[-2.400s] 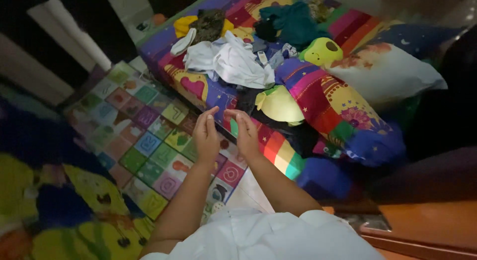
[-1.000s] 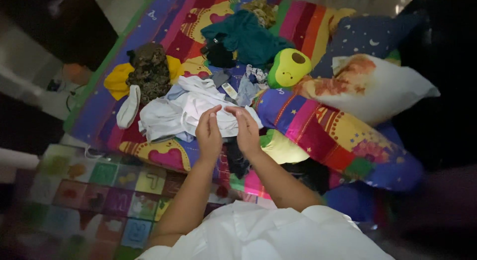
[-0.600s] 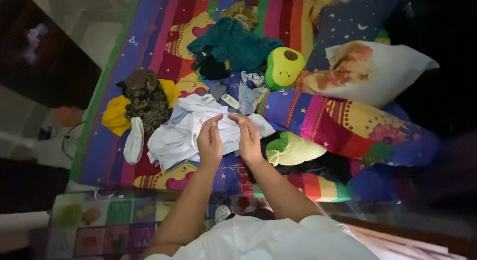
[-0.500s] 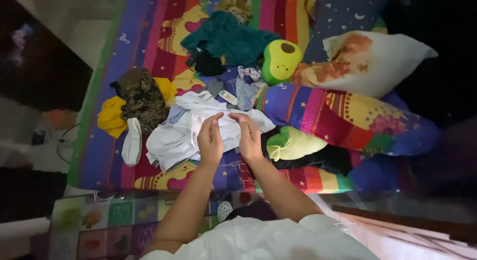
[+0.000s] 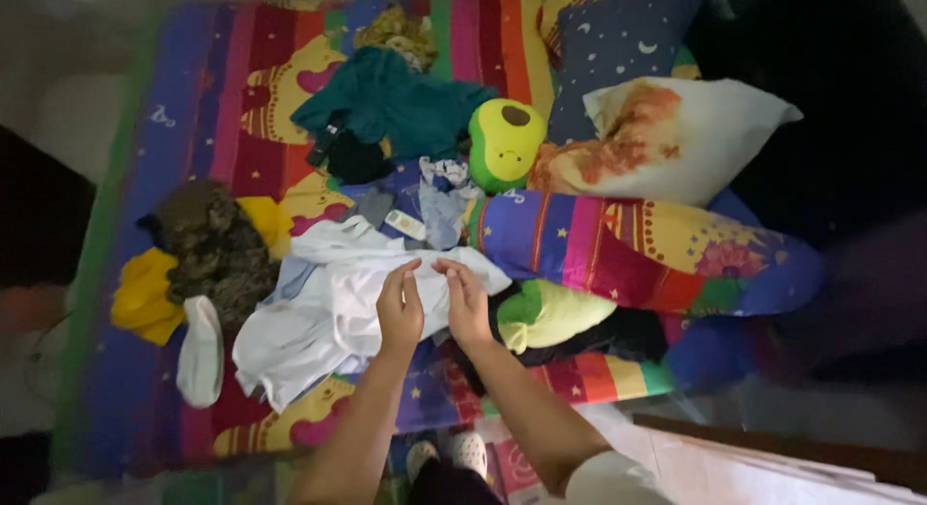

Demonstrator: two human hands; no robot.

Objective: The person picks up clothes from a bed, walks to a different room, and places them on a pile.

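We held our left hand (image 5: 400, 310) and right hand (image 5: 466, 302) side by side above the white shirt (image 5: 328, 317), fingers loosely spread and gripping nothing; the shirt lay crumpled mid-mattress (image 5: 174, 157), beside the striped bolster (image 5: 628, 249) and an avocado toy (image 5: 504, 143).

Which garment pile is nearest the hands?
The white clothes, directly under both hands; the teal pile and the camouflage-and-yellow pile lie farther off.

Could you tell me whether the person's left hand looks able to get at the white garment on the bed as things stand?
Probably yes: the left hand hangs open right over the white garment, which lies on top of the pile with nothing covering it.
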